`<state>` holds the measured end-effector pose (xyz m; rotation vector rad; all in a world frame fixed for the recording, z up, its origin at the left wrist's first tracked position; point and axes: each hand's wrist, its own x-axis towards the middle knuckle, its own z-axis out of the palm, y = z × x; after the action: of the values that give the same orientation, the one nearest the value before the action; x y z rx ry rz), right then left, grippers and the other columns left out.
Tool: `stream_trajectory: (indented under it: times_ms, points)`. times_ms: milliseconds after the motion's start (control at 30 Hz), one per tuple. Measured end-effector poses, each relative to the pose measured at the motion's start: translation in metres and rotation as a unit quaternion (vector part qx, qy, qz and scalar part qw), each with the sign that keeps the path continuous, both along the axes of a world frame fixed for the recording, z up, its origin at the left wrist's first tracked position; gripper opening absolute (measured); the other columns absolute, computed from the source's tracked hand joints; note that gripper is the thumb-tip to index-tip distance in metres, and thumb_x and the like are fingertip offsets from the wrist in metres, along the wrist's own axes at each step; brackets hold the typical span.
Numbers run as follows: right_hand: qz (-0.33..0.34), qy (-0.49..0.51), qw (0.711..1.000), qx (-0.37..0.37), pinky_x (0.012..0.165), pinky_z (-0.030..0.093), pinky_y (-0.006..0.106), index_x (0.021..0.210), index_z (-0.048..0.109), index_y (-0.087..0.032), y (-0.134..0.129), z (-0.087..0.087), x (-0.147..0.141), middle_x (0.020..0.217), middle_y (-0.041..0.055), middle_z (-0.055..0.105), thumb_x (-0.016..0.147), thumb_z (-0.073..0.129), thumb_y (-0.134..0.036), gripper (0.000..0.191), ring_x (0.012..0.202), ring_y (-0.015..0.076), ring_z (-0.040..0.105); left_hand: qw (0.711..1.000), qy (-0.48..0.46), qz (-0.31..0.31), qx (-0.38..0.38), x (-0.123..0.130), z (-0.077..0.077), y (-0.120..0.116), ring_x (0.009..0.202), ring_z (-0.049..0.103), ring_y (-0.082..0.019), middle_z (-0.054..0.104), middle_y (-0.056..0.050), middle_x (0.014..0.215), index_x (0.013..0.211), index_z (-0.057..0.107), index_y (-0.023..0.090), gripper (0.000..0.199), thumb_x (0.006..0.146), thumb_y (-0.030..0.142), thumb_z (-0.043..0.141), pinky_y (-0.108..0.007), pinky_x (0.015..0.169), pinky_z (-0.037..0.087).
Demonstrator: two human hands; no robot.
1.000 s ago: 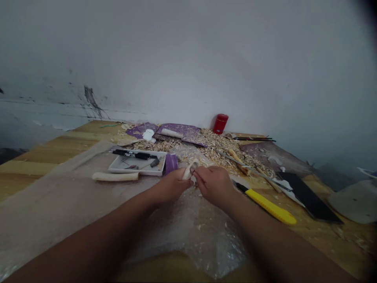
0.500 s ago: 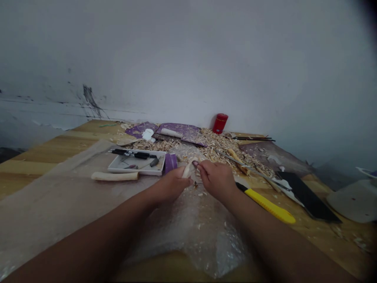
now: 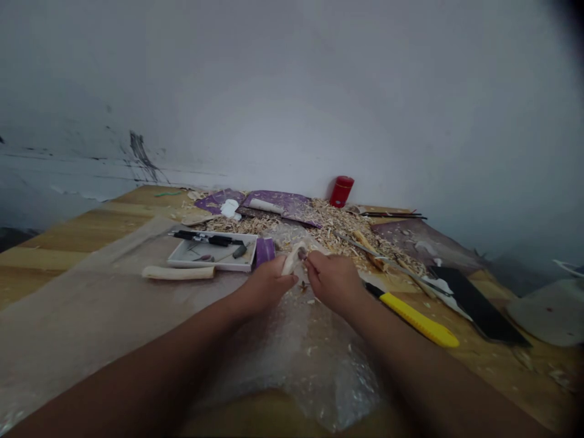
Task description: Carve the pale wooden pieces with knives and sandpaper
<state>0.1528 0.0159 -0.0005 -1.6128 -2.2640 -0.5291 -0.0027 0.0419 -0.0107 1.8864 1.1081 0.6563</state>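
Note:
My left hand [image 3: 268,280] is closed around a pale carved piece of wood [image 3: 292,258], whose upper end sticks out past the thumb. Against that end, my right hand [image 3: 334,278] pinches a small dark greyish thing [image 3: 302,254]; it is too small and blurred to name. Both hands are close together over a sheet of bubble wrap [image 3: 292,365]. Left of them lies a pale wooden stick [image 3: 177,273], in front of a white tray [image 3: 185,264] that holds black pens [image 3: 210,239] and small tool bits.
Wood shavings [image 3: 340,222] are heaped behind the hands, near purple sheets [image 3: 292,204] and a red canister [image 3: 341,191]. A yellow utility knife [image 3: 420,319] lies beside my right forearm. Farther right are a long metal file [image 3: 413,275] and a black flat slab [image 3: 479,307].
My right hand's fingertips and the small dark thing have shifted slightly at the wood's upper end. The wood has tilted a little in my left hand; everything else stays put.

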Motion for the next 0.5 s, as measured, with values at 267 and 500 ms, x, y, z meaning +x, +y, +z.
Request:
stream_trajectory:
  times_ms: [267,500]
  points:
    - [0.025,0.051,0.998,0.017,0.054,0.024,0.025,0.080,0.057,-0.019,-0.0008,0.0018,0.0034,0.062,0.0027,0.060,0.085,0.034,-0.030,0.027,0.057,0.0141,0.053,0.998,0.030,-0.030,0.041,0.0005,-0.0021,-0.0003,0.076,0.051,-0.015,0.057,-0.003,0.083,0.087,0.051,0.015,0.020,0.073,0.026,0.041,-0.025,0.067,0.039]
    - [-0.013,0.025,0.999,-0.018,0.052,0.023,0.025,0.081,0.057,-0.019,0.0029,0.0037,0.0032,0.063,0.0030,0.062,0.084,0.034,-0.027,0.024,0.055,0.0134,0.054,0.997,0.051,0.013,0.057,-0.0011,-0.0008,0.0005,0.073,0.051,-0.016,0.058,-0.004,0.082,0.091,0.051,0.015,0.024,0.072,0.028,0.041,-0.026,0.064,0.039]
